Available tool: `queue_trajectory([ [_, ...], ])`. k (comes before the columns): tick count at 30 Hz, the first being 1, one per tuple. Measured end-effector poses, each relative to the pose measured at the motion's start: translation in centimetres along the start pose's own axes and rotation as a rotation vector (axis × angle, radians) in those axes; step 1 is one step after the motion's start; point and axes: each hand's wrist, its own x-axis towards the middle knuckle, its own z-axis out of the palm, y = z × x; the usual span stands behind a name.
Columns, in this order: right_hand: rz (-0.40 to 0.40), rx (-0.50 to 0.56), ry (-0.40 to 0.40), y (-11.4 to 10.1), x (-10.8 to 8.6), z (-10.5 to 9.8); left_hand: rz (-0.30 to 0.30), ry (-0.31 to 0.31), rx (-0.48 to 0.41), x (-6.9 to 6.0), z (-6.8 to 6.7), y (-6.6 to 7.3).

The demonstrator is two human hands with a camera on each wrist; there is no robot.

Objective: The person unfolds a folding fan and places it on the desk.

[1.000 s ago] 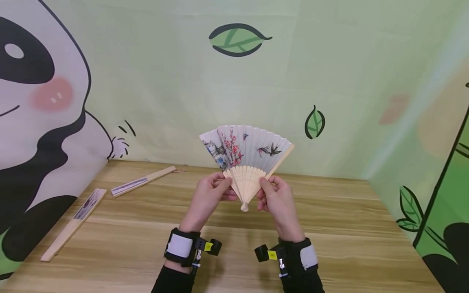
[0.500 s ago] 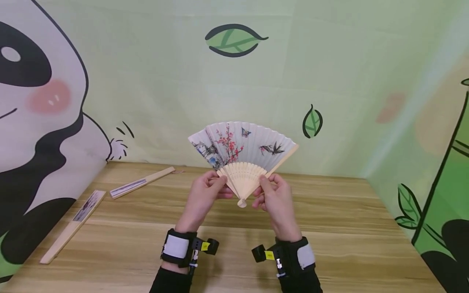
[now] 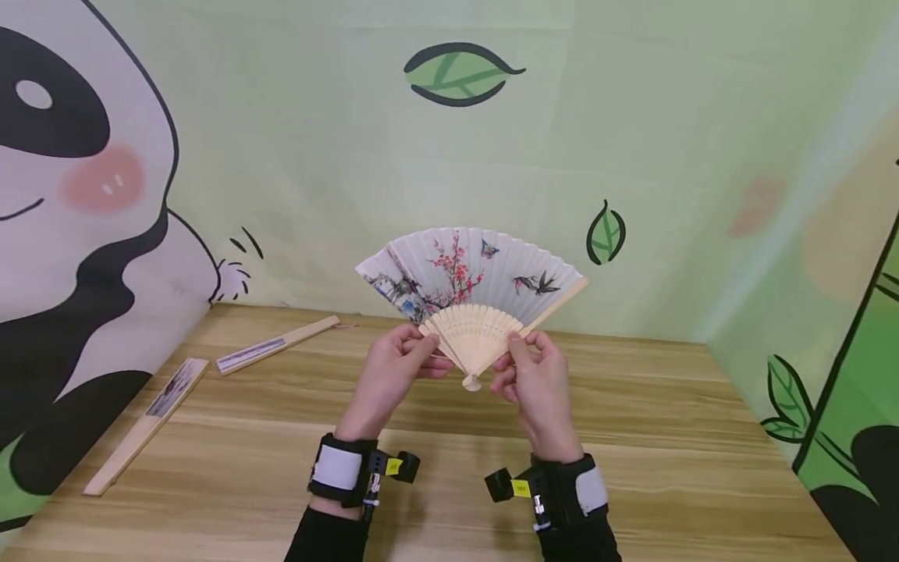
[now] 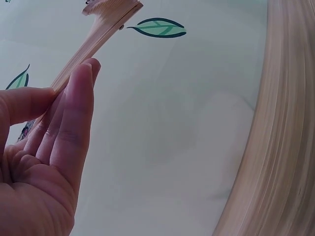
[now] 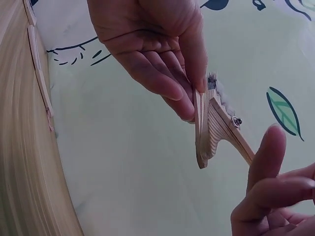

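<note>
A folding fan (image 3: 471,273) is spread wide and held upright above the table, its white leaf printed with pink blossom, a butterfly and dark birds. My left hand (image 3: 396,367) pinches the left outer rib between thumb and fingers. On the other side my right hand (image 3: 539,378) pinches the right outer rib. Below both hands the pivot end points down. The left wrist view shows the fan's wooden ribs (image 4: 91,49) from the edge, gripped at the fingertips. In the right wrist view the ribs (image 5: 216,123) are seen from below, between both hands.
Two folded fans lie at the table's left: one (image 3: 277,345) near the back edge, another (image 3: 147,425) nearer the front. The wooden table (image 3: 653,484) meets a green printed backdrop (image 3: 667,156) behind and at the sides.
The fan has spread wider. My hands have drawn slightly apart, each keeping its pinch on an outer rib. The two folded fans have stayed where they lie.
</note>
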Motion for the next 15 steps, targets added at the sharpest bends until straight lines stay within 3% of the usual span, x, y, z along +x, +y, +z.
queue_trajectory([
  [15, -0.056, 0.037, 0.026, 0.13, -0.13, 0.39, 0.026, 0.0, -0.046, 0.19, 0.2, -0.21],
])
